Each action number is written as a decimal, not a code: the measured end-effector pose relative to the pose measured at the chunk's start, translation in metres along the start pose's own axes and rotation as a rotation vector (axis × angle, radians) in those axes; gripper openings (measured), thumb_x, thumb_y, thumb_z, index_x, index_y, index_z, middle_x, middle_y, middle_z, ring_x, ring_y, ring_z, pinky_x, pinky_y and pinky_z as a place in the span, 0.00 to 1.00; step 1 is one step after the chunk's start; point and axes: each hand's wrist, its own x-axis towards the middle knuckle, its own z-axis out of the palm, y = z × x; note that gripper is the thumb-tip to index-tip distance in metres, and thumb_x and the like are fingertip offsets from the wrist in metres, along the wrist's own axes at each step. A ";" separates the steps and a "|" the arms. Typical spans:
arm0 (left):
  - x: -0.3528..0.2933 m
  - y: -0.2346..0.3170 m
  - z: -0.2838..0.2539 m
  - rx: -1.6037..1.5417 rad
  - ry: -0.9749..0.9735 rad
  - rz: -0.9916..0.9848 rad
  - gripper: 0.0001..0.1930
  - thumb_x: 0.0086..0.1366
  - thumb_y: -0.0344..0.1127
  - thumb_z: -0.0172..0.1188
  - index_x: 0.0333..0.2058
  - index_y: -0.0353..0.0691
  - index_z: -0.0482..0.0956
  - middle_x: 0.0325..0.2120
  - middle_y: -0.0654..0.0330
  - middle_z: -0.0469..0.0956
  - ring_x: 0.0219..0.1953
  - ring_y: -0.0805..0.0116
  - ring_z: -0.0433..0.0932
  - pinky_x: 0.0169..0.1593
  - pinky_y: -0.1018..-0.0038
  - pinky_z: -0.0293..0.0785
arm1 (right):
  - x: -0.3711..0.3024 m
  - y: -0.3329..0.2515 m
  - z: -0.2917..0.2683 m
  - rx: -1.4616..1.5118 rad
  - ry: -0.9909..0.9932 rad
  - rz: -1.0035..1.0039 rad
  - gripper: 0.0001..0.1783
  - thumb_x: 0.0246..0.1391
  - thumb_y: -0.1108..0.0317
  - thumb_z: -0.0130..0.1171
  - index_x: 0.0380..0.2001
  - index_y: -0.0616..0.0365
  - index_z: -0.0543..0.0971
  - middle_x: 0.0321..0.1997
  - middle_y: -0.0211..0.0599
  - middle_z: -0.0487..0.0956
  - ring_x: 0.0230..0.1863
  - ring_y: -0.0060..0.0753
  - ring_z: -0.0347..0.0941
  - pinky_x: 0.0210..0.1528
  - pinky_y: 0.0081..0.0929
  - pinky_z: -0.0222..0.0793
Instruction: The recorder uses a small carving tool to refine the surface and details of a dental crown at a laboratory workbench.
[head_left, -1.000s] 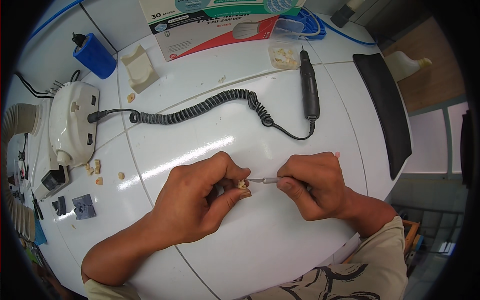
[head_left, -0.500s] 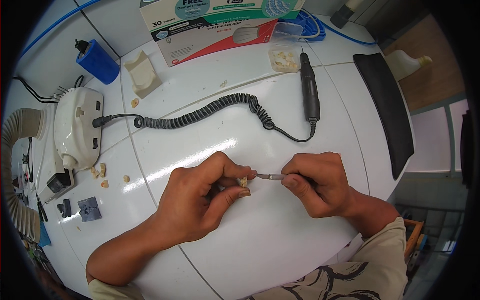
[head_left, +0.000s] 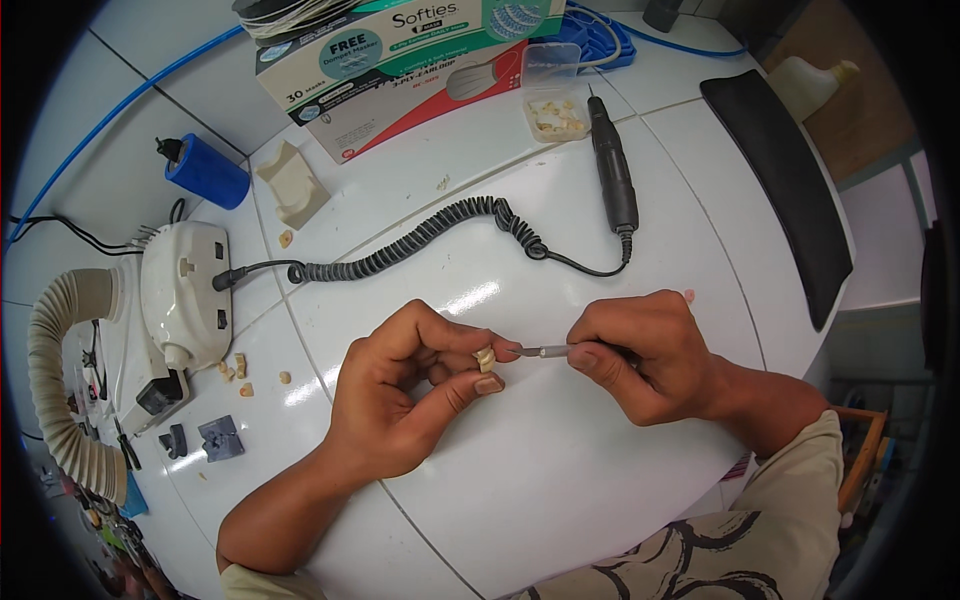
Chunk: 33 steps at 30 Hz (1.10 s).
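Observation:
Between the thumb and fingertips of my left hand (head_left: 400,390) is pinched a small cream tooth-shaped piece (head_left: 485,360). My right hand (head_left: 645,360) grips a slim craft knife (head_left: 548,351) with a grey metal handle. Its blade points left, the tip at my left index fingertip, close beside the piece; whether it touches the finger I cannot tell. Both hands are above the white tiled worktop (head_left: 560,450). Beyond them lies a black rotary handpiece (head_left: 615,180), joined by a coiled cord (head_left: 400,245) to a white control unit (head_left: 187,290).
Mask boxes (head_left: 400,100) stand at the back, next to an open clear case (head_left: 556,120) of small pieces. At left are a blue cylinder (head_left: 208,172), a cream block (head_left: 292,185), grey blocks (head_left: 221,438), loose tooth-like bits (head_left: 240,365) and a ribbed hose (head_left: 50,380). A black pad (head_left: 780,190) lines the right edge.
The whole view has shifted, so the worktop's left side shows further right. The piece in my left fingers is seen more fully. Both hands keep their grips, the blade still near the left fingertip.

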 end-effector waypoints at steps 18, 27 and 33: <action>-0.002 -0.006 -0.002 -0.050 0.026 0.034 0.10 0.76 0.22 0.64 0.52 0.32 0.75 0.48 0.44 0.87 0.52 0.62 0.90 0.57 0.68 0.87 | -0.001 0.002 0.003 0.018 0.006 0.004 0.12 0.68 0.69 0.68 0.29 0.59 0.81 0.19 0.35 0.77 0.15 0.31 0.69 0.21 0.31 0.62; -0.003 -0.007 0.003 0.022 0.072 0.016 0.11 0.74 0.23 0.68 0.52 0.31 0.79 0.41 0.53 0.89 0.44 0.72 0.89 0.47 0.77 0.83 | -0.002 0.002 0.002 -0.008 -0.007 -0.008 0.12 0.68 0.68 0.68 0.29 0.59 0.81 0.19 0.35 0.77 0.15 0.32 0.69 0.21 0.31 0.62; -0.001 0.010 0.003 0.275 -0.008 -0.084 0.12 0.70 0.23 0.73 0.48 0.31 0.82 0.38 0.57 0.90 0.38 0.77 0.88 0.40 0.81 0.82 | -0.001 0.000 0.004 -0.093 -0.033 -0.063 0.12 0.66 0.66 0.72 0.29 0.56 0.81 0.20 0.32 0.77 0.15 0.32 0.68 0.20 0.32 0.61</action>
